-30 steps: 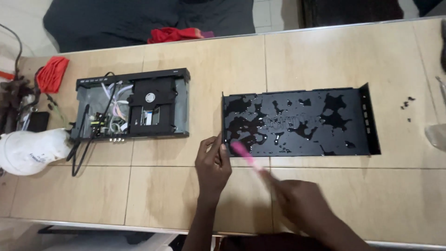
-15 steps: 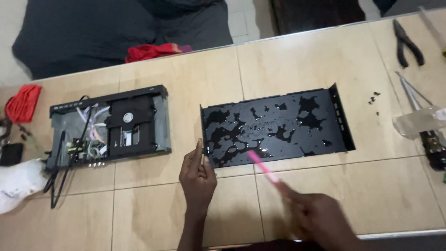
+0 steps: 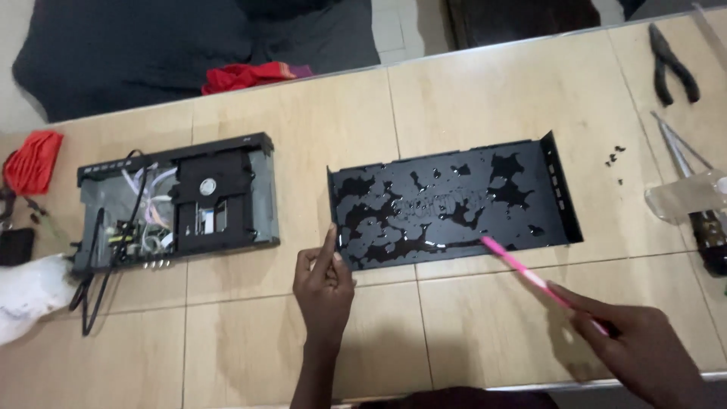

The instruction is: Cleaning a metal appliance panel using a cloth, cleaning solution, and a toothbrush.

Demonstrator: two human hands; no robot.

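A black metal cover panel (image 3: 454, 204) lies flat on the tiled table, wet with patches of liquid. My left hand (image 3: 324, 284) rests at its near left corner, one finger raised against the edge, holding nothing. My right hand (image 3: 644, 352) grips a pink toothbrush (image 3: 522, 271) whose head touches the panel's near edge. To the left sits an opened disc player (image 3: 182, 201) with its drive, wires and circuit board exposed.
A white cloth (image 3: 26, 299) and a black cable (image 3: 95, 291) lie at the left edge, with red cloths (image 3: 34, 159) (image 3: 246, 76) behind. Pliers (image 3: 670, 64), small screws (image 3: 615, 155), a clear plastic piece (image 3: 681, 197) and thin metal tools (image 3: 681, 148) lie at the right.
The view has shifted so the table contents sit further left and lower. My right hand drew back toward the right, sliding the toothbrush head from the panel's left part to its near edge.
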